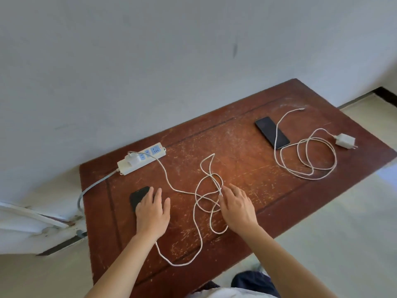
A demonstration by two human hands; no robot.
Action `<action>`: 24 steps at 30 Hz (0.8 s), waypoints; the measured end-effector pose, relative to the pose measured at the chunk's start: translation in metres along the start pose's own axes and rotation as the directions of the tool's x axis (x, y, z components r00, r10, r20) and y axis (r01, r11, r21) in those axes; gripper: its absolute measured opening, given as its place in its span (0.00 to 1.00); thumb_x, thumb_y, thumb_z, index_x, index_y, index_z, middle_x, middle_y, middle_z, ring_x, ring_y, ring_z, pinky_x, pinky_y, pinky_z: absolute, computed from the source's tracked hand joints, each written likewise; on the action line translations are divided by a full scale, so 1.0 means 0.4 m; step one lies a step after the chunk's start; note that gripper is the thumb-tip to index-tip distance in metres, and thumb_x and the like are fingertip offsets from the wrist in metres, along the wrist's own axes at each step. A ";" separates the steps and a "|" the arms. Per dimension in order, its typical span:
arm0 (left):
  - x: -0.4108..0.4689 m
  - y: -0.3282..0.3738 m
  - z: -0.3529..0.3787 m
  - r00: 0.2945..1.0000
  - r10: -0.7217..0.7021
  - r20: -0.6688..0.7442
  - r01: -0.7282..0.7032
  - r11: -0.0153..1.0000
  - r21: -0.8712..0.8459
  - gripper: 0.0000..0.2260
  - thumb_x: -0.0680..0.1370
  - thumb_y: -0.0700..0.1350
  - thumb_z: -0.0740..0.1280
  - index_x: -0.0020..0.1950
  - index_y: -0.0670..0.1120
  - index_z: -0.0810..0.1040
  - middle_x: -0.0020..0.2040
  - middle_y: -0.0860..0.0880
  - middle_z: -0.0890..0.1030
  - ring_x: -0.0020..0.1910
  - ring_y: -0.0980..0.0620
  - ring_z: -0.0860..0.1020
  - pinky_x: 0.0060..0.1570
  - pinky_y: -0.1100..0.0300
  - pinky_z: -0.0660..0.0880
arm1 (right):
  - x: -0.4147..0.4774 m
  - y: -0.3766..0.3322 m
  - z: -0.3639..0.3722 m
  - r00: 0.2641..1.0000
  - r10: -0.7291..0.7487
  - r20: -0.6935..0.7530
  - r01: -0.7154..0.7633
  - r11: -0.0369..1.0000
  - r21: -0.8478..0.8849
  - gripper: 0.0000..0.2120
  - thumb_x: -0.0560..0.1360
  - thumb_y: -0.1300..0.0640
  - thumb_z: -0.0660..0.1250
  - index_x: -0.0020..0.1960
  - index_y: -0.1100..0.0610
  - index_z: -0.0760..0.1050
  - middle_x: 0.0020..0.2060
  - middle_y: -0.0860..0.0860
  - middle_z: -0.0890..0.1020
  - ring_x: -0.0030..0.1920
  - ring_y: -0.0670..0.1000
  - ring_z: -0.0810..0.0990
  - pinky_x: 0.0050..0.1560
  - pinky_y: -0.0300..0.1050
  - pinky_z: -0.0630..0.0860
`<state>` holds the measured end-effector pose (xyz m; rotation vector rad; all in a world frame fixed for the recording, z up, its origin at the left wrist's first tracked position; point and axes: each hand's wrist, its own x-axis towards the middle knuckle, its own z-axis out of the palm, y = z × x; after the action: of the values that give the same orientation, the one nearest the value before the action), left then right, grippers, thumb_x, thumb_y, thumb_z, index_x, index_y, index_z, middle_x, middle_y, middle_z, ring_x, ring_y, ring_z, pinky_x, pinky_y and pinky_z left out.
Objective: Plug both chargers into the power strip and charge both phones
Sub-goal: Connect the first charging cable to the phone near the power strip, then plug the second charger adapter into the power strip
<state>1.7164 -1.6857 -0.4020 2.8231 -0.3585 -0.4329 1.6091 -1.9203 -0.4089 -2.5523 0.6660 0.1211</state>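
A white power strip [141, 161] lies at the table's far left, with one white charger [133, 158] plugged into it. That charger's white cable [199, 214] runs in loose loops across the table's middle. My left hand [153, 214] rests flat on a black phone [137, 197], covering most of it. My right hand [237, 208] lies on the cable loops, its fingertips at the cable's plug end [220, 191]. A second black phone [272, 132] lies face up at the far right. Beside it sit the second white charger [344, 141], unplugged, and its coiled cable [307, 155].
The scratched brown wooden table [247, 151] stands against a white wall. The strip's grey lead [94, 186] drops off the left edge towards the floor. Pale floor lies to the right and in front.
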 end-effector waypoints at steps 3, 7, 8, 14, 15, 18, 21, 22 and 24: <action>0.009 0.166 0.011 0.995 0.104 -0.001 -0.103 0.991 0.086 0.26 0.85 0.57 0.52 0.80 0.47 0.62 0.81 0.42 0.59 0.80 0.43 0.59 0.76 0.42 0.59 | 0.008 0.160 -0.079 0.999 0.020 -0.028 -0.022 0.996 -0.088 0.28 0.83 0.39 0.49 0.80 0.49 0.59 0.81 0.55 0.57 0.81 0.58 0.54 0.78 0.57 0.56; 0.005 0.442 0.072 0.986 0.163 -0.025 -0.162 0.985 0.054 0.25 0.85 0.55 0.54 0.79 0.45 0.64 0.81 0.41 0.61 0.79 0.42 0.60 0.75 0.40 0.59 | 0.007 0.403 -0.183 0.993 0.094 -0.074 -0.100 0.992 -0.074 0.30 0.83 0.38 0.48 0.81 0.49 0.55 0.82 0.57 0.53 0.81 0.59 0.50 0.79 0.57 0.52; 0.006 0.513 0.093 0.983 0.183 -0.019 -0.182 0.982 0.051 0.25 0.85 0.55 0.54 0.79 0.45 0.64 0.81 0.41 0.61 0.79 0.42 0.60 0.75 0.40 0.59 | 0.007 0.461 -0.209 0.989 0.121 -0.090 -0.127 0.990 -0.064 0.30 0.83 0.39 0.50 0.81 0.50 0.56 0.82 0.57 0.54 0.81 0.59 0.50 0.79 0.58 0.53; 0.007 0.862 0.192 0.930 0.355 0.094 -0.364 0.926 0.097 0.26 0.84 0.57 0.54 0.80 0.47 0.59 0.82 0.42 0.56 0.80 0.43 0.56 0.76 0.42 0.57 | -0.018 0.743 -0.358 0.938 0.333 -0.099 -0.329 0.943 0.052 0.32 0.82 0.45 0.60 0.81 0.54 0.56 0.81 0.60 0.54 0.80 0.62 0.53 0.77 0.59 0.57; 0.013 0.902 0.201 0.919 0.382 0.101 -0.392 0.913 0.111 0.27 0.84 0.57 0.54 0.81 0.48 0.58 0.82 0.42 0.55 0.80 0.43 0.56 0.77 0.42 0.57 | -0.015 0.776 -0.377 0.929 0.354 -0.103 -0.349 0.935 0.062 0.32 0.81 0.46 0.61 0.81 0.54 0.56 0.81 0.61 0.55 0.80 0.62 0.55 0.76 0.59 0.59; 0.045 0.991 0.221 0.899 0.417 0.131 -0.434 0.887 0.155 0.27 0.84 0.58 0.55 0.81 0.49 0.57 0.83 0.42 0.54 0.81 0.43 0.55 0.76 0.41 0.56 | 0.021 0.848 -0.419 0.915 0.396 -0.081 -0.389 0.917 0.090 0.32 0.81 0.48 0.62 0.81 0.55 0.56 0.81 0.62 0.56 0.79 0.64 0.58 0.75 0.60 0.62; 0.095 1.043 0.235 0.915 0.371 0.155 -0.395 0.903 0.171 0.28 0.84 0.59 0.55 0.81 0.49 0.56 0.83 0.42 0.53 0.81 0.43 0.54 0.76 0.42 0.56 | 0.083 0.889 -0.446 0.908 0.418 -0.031 -0.412 0.904 0.117 0.33 0.81 0.49 0.62 0.81 0.55 0.54 0.81 0.62 0.54 0.79 0.64 0.57 0.75 0.60 0.61; 0.115 1.054 0.239 0.924 0.348 0.156 -0.372 0.913 0.168 0.28 0.84 0.59 0.55 0.81 0.49 0.56 0.83 0.42 0.52 0.81 0.42 0.54 0.76 0.42 0.56 | 0.107 0.897 -0.452 0.911 0.412 -0.018 -0.407 0.906 0.119 0.33 0.81 0.49 0.62 0.81 0.55 0.54 0.81 0.62 0.54 0.79 0.64 0.56 0.75 0.60 0.61; 0.161 1.072 0.253 0.938 0.313 0.149 -0.336 0.928 0.159 0.28 0.84 0.59 0.55 0.81 0.49 0.56 0.83 0.42 0.52 0.81 0.42 0.54 0.76 0.41 0.57 | 0.160 0.911 -0.466 0.922 0.387 0.004 -0.385 0.916 0.110 0.33 0.81 0.50 0.62 0.81 0.55 0.53 0.81 0.61 0.53 0.79 0.64 0.55 0.76 0.60 0.59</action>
<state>1.6573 -2.1269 -0.3867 2.8365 -0.9206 -0.5223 1.4831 -2.3149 -0.4206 -2.2903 1.1478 0.1891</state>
